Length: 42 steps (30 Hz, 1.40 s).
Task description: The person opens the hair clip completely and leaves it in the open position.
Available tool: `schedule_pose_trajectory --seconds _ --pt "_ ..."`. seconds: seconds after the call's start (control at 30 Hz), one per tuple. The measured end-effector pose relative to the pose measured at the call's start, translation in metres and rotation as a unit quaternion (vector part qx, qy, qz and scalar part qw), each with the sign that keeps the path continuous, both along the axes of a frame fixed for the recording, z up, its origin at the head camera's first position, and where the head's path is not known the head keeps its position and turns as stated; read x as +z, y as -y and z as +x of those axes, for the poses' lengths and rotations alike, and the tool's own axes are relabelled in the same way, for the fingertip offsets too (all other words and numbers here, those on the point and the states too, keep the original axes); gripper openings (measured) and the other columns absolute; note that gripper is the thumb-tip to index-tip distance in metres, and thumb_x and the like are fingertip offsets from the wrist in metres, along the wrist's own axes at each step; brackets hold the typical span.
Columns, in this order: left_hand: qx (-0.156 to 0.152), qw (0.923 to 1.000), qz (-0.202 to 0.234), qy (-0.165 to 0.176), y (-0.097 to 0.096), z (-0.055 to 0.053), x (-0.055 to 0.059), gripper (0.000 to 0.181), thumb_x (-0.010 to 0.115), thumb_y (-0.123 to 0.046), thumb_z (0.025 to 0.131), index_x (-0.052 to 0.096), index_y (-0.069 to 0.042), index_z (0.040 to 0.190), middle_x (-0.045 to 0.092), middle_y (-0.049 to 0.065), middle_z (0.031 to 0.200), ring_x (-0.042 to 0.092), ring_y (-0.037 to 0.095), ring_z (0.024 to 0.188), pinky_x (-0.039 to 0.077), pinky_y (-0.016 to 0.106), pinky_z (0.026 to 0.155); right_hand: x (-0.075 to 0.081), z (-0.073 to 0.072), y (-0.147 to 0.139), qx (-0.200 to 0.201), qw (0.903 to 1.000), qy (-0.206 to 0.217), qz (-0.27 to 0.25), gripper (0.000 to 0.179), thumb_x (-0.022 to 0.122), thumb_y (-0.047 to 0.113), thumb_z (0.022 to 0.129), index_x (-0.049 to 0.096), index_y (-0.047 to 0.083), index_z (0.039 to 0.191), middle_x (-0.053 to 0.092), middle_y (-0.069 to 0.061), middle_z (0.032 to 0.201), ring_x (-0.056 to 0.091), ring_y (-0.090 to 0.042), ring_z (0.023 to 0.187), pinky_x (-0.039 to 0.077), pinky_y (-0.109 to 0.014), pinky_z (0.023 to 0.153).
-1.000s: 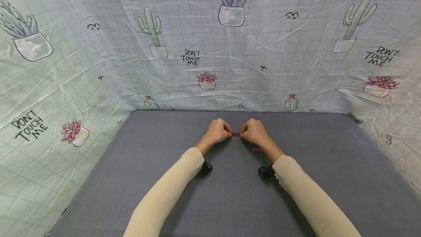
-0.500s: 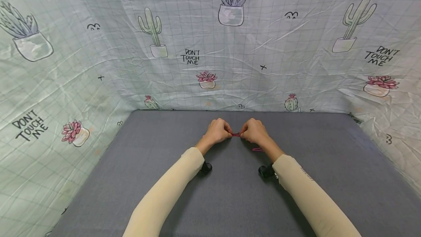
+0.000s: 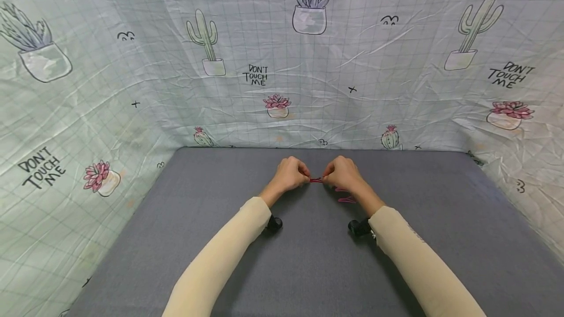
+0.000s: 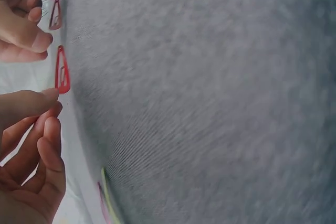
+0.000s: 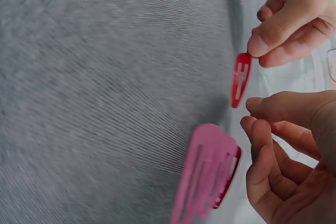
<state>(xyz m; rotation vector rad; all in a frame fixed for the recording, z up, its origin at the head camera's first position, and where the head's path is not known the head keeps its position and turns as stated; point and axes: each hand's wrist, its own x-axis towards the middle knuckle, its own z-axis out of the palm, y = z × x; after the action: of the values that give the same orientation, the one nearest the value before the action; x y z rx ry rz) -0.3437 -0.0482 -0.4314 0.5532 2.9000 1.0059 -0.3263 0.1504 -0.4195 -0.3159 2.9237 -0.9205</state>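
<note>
The red clip (image 5: pixel 241 80), apparently not yet finished with, sits between the hands, pinched at its wide end by the left hand (image 3: pixel 291 173), the right hand (image 3: pixel 343 172) loosely bent just off its tip, while a pink clip (image 5: pixel 210 132) and dark red clip (image 5: pixel 231 178), seemingly dealt with, lie nearby on the grey table (image 3: pixel 282 268).

Glossy red clip (image 4: pixel 63 75), matt ribbed grey cloth (image 5: pixel 115 87)
</note>
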Motion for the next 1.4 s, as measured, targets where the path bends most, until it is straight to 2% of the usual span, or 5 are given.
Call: schedule_pose_trajectory --seconds 0.23,0.43,0.73,0.97,1.4 --pt "0.007 0.9992 0.037 -0.013 0.018 -0.003 0.004 0.008 0.085 -0.012 0.082 0.084 -0.010 0.089 0.081 0.002 0.085 0.069 0.012 0.069 0.054 0.026 0.065 0.013 0.001 0.000 0.013 0.9998 -0.015 -0.005 0.012 0.078 0.013 0.086 0.084 0.005 0.093 0.081 -0.010 0.089 0.070 -0.017 0.069 0.056 -0.037 0.067" --pt "0.022 0.9977 0.064 0.005 0.042 0.000 0.008 0.006 0.084 -0.012 0.084 0.083 -0.011 0.090 0.080 0.004 0.087 0.071 0.015 0.073 0.055 0.027 0.065 0.017 0.003 0.007 0.030 0.9994 -0.011 -0.014 0.014 0.076 0.012 0.088 0.083 0.004 0.096 0.081 -0.012 0.093 0.072 -0.021 0.076 0.057 -0.036 0.067" --pt "0.040 0.9959 0.081 0.006 0.086 0.006 0.005 0.007 0.083 -0.012 0.085 0.083 -0.009 0.091 0.080 0.007 0.088 0.070 0.017 0.078 0.053 0.027 0.067 0.014 0.003 0.032 0.045 0.9989 -0.002 -0.012 0.013 0.077 0.014 0.089 0.084 0.006 0.096 0.080 -0.006 0.085 0.070 -0.016 0.072 0.054 -0.032 0.066" --pt "0.052 0.9964 0.064 0.018 0.108 0.015 -0.001 0.006 0.084 -0.013 0.083 0.083 -0.009 0.088 0.080 0.007 0.086 0.067 0.012 0.072 0.051 0.025 0.064 0.006 0.003 0.056 0.074 0.9970 -0.011 -0.020 0.011 0.078 0.015 0.089 0.084 0.008 0.094 0.080 -0.006 0.087 0.067 -0.013 0.066 0.052 -0.029 0.062" --pt "-0.002 0.9969 0.023 0.076 0.120 0.023 -0.005 0.012 0.087 -0.019 0.082 0.084 -0.011 0.091 0.080 0.003 0.086 0.060 0.008 0.068 0.047 0.024 0.059 -0.011 0.006 0.091 0.108 0.9937 0.004 -0.030 0.007 0.082 0.016 0.086 0.084 0.011 0.089 0.077 0.000 0.075 0.063 -0.010 0.064 0.048 -0.026 0.060"
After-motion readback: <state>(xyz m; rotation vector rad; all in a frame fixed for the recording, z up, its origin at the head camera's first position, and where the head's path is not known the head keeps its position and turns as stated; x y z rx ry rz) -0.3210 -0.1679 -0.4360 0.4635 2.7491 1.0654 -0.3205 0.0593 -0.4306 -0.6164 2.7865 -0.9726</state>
